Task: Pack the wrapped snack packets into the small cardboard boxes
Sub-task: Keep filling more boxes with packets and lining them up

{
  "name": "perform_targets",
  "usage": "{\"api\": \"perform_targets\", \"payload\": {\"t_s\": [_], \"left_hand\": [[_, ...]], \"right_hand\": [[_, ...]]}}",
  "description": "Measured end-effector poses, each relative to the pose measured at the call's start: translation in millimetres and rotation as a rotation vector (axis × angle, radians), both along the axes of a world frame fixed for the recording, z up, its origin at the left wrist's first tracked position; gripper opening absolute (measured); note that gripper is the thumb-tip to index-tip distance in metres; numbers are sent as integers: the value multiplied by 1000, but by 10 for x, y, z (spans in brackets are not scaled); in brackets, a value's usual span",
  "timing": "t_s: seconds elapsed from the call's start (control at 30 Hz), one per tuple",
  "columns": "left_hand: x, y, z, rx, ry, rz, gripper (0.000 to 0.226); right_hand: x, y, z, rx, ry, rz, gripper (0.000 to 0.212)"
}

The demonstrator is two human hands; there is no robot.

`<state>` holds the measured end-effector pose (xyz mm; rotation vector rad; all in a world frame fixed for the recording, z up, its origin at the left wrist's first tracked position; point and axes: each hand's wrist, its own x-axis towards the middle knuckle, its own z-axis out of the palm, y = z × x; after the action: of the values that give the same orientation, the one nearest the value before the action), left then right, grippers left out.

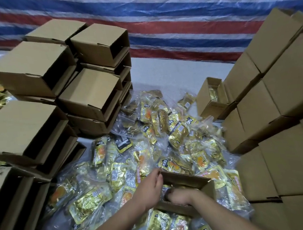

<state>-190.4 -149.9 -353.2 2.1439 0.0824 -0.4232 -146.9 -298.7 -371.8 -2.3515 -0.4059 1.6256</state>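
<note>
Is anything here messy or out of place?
The snack packets lie in a loose heap, not rows. The stacks of empty boxes on the left sit crooked, at mismatched angles. I see no damage.

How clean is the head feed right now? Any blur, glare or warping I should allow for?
Head view: the striped tarp and the left box stacks are smeared, most at the edges; wide-angle warping makes the box stacks lean outward; the gold packets glint with small highlights, their print mostly unreadable; inside the open box it is dark, so the right hand fingers are hard to read.
</note>
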Motion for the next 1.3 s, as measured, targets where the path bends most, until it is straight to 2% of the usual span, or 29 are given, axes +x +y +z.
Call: {"api": "perform_targets", "payload": {"t_s": [0.1,0.2,0.37,0.43,0.5,0.53,0.57,0.67,0.77,0.87,0.93,1.03,1.1,1.2,1.3], "left_hand": [[-42,13,24,0,8,13,22],[-60,95,25,-5,57,24,24],[-8,127,70,22,54,-36,12],[16,114,67,18,62,-30,13],[23,91,65,11,75,-21,18],[19,75,81,13,82,-26,24],[18,57,100,22,87,-32,31],[101,150,281,64,58,62,55],[420,583,711,247,-176,273,49],[693,1244,1257,582,-499,476,38],[768,1719,1464,832,-567,530,48],[808,2338,1553,1068,-331,544,72],[797,2610,1507,1165,-144,496,84],[726,2771,1360,1157,42,448,85],[649,2798,1234,1163,90,448,80]], "right_hand": [[-9,31,14,-18,34,-1,43],[20,66,206,23,2,-54,41],[44,-130,696,358,-190,-316,25],[104,-230,844,411,-426,-298,23],[175,-313,866,350,-732,-249,21],[194,-350,848,298,-822,-227,25],[192,-383,805,243,-840,-211,28],[80,-428,638,97,-699,-149,46],[63,-411,567,43,-718,-105,62],[171,-368,620,46,-772,-115,74],[217,-352,684,48,-793,-109,75],[291,-306,764,62,-847,-113,55],[334,-254,805,64,-869,-101,51],[331,-177,828,116,-866,-105,48],[289,-92,823,154,-872,-104,45]]}}
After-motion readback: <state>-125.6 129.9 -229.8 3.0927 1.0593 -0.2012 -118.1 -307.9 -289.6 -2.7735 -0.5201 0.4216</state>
